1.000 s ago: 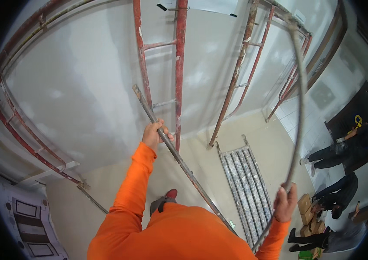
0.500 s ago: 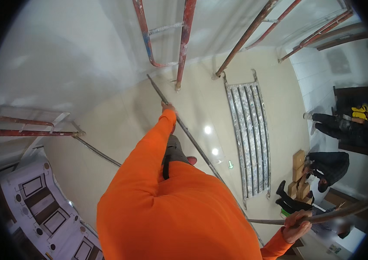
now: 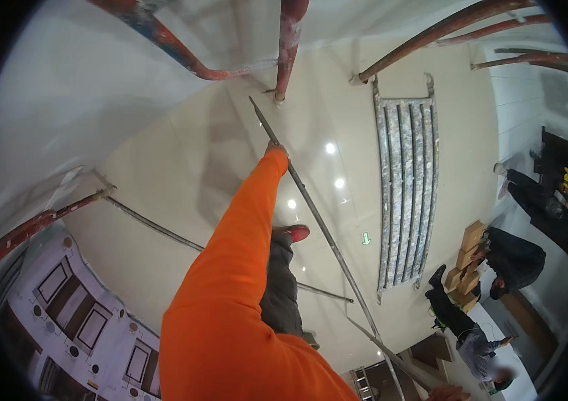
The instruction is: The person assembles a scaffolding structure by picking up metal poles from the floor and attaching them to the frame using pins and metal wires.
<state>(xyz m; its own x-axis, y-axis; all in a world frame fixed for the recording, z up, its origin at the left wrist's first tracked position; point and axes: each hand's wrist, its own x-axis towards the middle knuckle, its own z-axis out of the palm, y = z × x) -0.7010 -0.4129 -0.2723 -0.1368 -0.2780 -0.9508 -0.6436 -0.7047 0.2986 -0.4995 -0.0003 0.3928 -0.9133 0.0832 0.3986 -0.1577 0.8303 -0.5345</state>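
Note:
My left hand point(image 3: 277, 150), at the end of an orange sleeve, is closed round a long grey scaffold cross brace point(image 3: 327, 234) near its far end. The brace slants from the foot of a red scaffold frame point(image 3: 286, 53) down to the lower right. Its second bar point(image 3: 401, 364) crosses it there. Cut off by the lower edge, my right hand point(image 3: 448, 393) shows only curled fingers at this bar's near end. Another grey pole point(image 3: 154, 224) lies low over the floor behind my legs, its foot end at a red frame on the left.
A paint-spattered scaffold platform point(image 3: 407, 194) lies on the shiny tiled floor to the right. Red uprights point(image 3: 424, 40) stand along the far wall. Cardboard boxes point(image 3: 469, 257) and several people point(image 3: 514, 260) are at the right. A printed panel point(image 3: 83, 314) stands at lower left.
My view has shifted and turned with my body. My left hand and the brace appear slightly higher and further right; my right hand has sunk to the lower edge. A red shoe shows more fully.

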